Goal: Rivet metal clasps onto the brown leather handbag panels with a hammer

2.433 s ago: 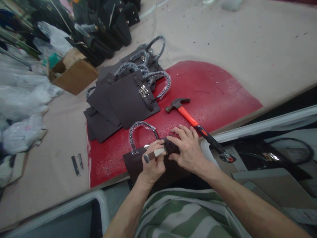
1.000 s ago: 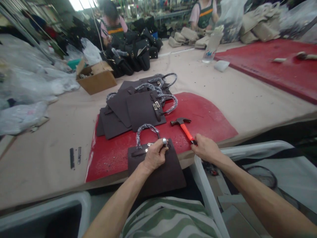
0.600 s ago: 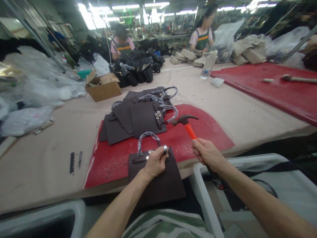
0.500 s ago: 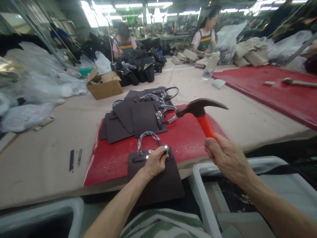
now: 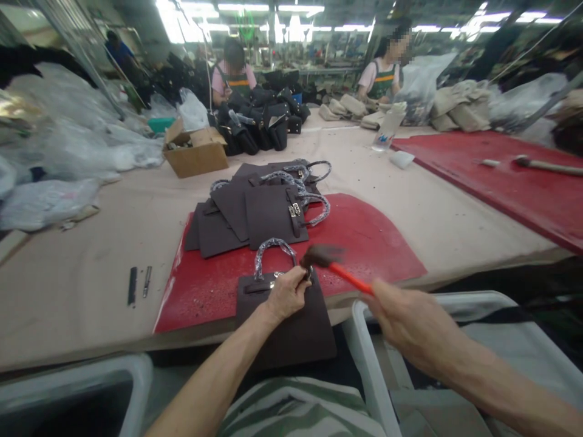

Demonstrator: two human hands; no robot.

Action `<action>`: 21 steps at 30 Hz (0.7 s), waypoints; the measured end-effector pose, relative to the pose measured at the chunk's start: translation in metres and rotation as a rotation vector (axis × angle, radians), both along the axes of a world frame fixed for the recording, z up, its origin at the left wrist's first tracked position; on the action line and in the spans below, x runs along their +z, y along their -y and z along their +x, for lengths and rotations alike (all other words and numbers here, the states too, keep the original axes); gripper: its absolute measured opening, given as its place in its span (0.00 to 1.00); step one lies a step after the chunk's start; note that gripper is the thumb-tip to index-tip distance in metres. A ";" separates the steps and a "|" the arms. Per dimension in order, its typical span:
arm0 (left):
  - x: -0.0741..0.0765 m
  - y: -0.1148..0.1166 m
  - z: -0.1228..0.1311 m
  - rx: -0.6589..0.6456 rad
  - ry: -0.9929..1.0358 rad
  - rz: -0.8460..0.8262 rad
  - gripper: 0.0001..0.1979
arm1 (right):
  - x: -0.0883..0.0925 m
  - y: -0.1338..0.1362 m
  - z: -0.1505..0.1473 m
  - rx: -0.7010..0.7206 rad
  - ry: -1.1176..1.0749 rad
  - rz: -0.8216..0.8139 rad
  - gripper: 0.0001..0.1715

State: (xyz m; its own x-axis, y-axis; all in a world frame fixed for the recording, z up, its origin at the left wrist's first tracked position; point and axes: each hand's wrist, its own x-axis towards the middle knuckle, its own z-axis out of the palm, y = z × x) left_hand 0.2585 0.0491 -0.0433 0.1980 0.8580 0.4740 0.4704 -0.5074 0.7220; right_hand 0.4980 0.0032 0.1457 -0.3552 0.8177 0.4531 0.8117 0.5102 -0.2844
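A dark brown bag panel (image 5: pixel 291 334) with a plastic-wrapped handle (image 5: pixel 273 244) hangs partly over the table's front edge. My left hand (image 5: pixel 286 292) rests on its upper right part, fingers closed around a short metal punch (image 5: pixel 310 273) standing upright; the punch's lower end is hidden. My right hand (image 5: pixel 401 312) grips the orange handle of a claw hammer (image 5: pixel 325 255). The hammer's head, blurred, is down at the top of the punch. Behind lie several similar bag panels (image 5: pixel 273 218) in a pile, with wrapped handles and metal clasps.
Under the panels is a red mat (image 5: pixel 364 243). Two small tools (image 5: pixel 146 282) lie at the left. A cardboard box (image 5: pixel 195 155), black bags (image 5: pixel 259 121) and a bottle (image 5: pixel 389 127) stand farther back. Pale bins (image 5: pixel 359 328) flank my lap. Two people sit across the table.
My right hand has swung the hammer down and to the left, from raised above the mat to the punch top. My left hand has stayed in place on the panel.
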 end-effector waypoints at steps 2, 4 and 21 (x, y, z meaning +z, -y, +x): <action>0.000 0.000 0.000 0.000 0.002 -0.009 0.09 | -0.013 -0.007 0.007 0.031 0.093 -0.198 0.19; 0.001 0.000 0.000 -0.005 0.007 -0.016 0.09 | -0.025 -0.019 0.015 -0.010 0.069 -0.382 0.20; 0.009 0.002 0.000 -0.034 0.085 -0.119 0.08 | -0.154 -0.059 -0.055 0.202 0.023 -0.291 0.32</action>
State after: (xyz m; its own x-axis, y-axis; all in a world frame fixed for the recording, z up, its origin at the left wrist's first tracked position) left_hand 0.2581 0.0467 -0.0340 0.1913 0.9027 0.3854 0.3892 -0.4302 0.8145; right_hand 0.4434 0.0623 -0.0081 -0.5304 0.8235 0.2013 0.7106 0.5614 -0.4242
